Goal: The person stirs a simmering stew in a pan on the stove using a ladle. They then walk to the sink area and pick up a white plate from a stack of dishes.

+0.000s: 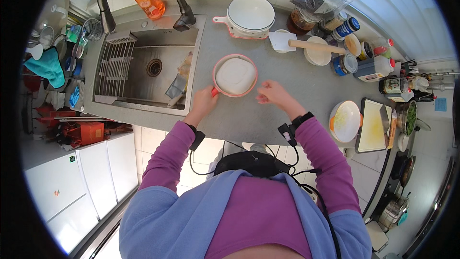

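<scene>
On the grey counter stands a small round pan [216, 77] with a red rim and a red handle. My left hand [205, 100] is closed round that handle. Inside the pan lies a smooth white block with rounded corners [235, 76]; what it is made of I cannot tell. My right hand [277, 96] hovers just right of the pan, apart from it, its fingers loosely bent and nothing visible in them. Behind the pan sits a white enamel pot [251, 12] with a dark rim, on a red-edged dish [221, 19].
Left is a steel sink [192, 57] with a wire rack [115, 62] and faucet [184, 19]. At the back right, a rolling pin [316, 47] and white spatula lie across bowls, near several jars. A white bowl [346, 120] and cutting board [371, 134] stand right.
</scene>
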The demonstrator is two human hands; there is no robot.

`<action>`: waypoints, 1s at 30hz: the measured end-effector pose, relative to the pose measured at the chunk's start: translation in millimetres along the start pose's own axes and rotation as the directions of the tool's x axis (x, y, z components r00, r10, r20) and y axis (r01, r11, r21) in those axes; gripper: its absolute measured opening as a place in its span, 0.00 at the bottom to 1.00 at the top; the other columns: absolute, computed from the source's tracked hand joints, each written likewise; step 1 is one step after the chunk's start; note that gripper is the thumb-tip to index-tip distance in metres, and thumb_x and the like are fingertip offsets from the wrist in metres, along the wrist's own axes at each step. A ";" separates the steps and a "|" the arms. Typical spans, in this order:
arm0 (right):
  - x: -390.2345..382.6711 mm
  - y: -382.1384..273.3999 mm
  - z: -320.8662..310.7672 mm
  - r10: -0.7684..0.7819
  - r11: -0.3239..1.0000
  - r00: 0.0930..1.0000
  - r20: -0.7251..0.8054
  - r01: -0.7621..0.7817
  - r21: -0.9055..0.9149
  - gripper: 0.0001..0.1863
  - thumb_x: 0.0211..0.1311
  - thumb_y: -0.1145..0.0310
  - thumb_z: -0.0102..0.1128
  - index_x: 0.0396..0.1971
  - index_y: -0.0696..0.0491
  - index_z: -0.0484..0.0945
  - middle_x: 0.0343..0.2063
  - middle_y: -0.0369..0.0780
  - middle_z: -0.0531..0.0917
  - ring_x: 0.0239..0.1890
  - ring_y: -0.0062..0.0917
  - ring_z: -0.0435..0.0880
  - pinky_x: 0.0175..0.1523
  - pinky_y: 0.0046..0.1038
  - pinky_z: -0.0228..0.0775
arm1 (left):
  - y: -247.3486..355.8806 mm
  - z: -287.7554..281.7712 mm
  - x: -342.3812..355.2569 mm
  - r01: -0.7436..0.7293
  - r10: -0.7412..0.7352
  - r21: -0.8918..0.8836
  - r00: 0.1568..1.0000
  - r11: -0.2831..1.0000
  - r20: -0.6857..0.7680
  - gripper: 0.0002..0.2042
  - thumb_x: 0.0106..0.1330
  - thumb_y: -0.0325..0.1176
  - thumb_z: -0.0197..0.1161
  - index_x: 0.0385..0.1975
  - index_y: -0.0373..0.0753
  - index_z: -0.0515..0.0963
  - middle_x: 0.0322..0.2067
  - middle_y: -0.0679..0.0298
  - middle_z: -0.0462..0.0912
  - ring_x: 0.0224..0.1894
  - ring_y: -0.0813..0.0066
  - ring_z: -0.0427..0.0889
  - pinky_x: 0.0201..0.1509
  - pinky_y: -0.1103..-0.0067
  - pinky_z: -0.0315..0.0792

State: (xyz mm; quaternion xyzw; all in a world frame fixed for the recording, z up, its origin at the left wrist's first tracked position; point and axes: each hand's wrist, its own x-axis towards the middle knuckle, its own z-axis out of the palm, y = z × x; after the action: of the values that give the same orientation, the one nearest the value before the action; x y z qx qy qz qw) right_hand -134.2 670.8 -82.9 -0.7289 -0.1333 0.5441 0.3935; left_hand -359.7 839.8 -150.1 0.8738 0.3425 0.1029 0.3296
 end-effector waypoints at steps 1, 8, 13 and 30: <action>5.0 2.4 8.4 0.020 0.998 1.000 -0.024 -0.019 0.066 0.16 0.65 0.67 0.53 0.46 0.63 0.72 0.35 0.40 0.80 0.36 0.25 0.83 0.41 0.29 0.81 | -0.6 1.1 -0.5 0.000 0.000 0.008 1.000 1.000 0.001 0.09 0.56 0.35 0.65 0.31 0.36 0.77 0.27 0.47 0.81 0.32 0.44 0.80 0.35 0.57 0.72; 31.0 12.4 30.1 0.018 0.991 1.000 0.020 -0.021 0.129 0.14 0.65 0.71 0.49 0.45 0.66 0.72 0.38 0.45 0.80 0.33 0.27 0.85 0.39 0.29 0.83 | -6.7 9.2 -1.1 0.032 -0.034 0.097 0.999 0.995 0.016 0.10 0.56 0.37 0.65 0.29 0.38 0.75 0.27 0.50 0.81 0.32 0.46 0.81 0.34 0.57 0.73; 38.3 14.3 37.5 0.018 0.974 1.000 0.009 -0.019 0.225 0.15 0.63 0.75 0.46 0.44 0.69 0.73 0.39 0.49 0.81 0.35 0.33 0.86 0.41 0.30 0.85 | -0.5 12.2 -6.0 0.092 -0.094 0.130 0.996 0.987 0.009 0.10 0.56 0.38 0.64 0.30 0.40 0.75 0.27 0.52 0.82 0.32 0.48 0.81 0.34 0.57 0.74; 29.4 -2.7 39.9 -0.053 0.965 0.998 0.029 0.044 0.257 0.16 0.60 0.78 0.47 0.45 0.73 0.72 0.40 0.53 0.80 0.35 0.41 0.86 0.42 0.31 0.85 | 6.2 -11.3 -12.6 0.104 -0.076 0.260 0.991 0.960 -0.114 0.09 0.55 0.37 0.65 0.29 0.40 0.74 0.26 0.54 0.81 0.28 0.50 0.82 0.31 0.58 0.74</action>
State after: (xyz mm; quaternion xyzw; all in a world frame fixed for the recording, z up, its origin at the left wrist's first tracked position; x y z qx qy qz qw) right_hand -158.5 708.0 -105.1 -0.6586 -0.0866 0.5600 0.4952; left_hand -370.4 833.7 -136.9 0.8870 0.4092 0.0861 0.1959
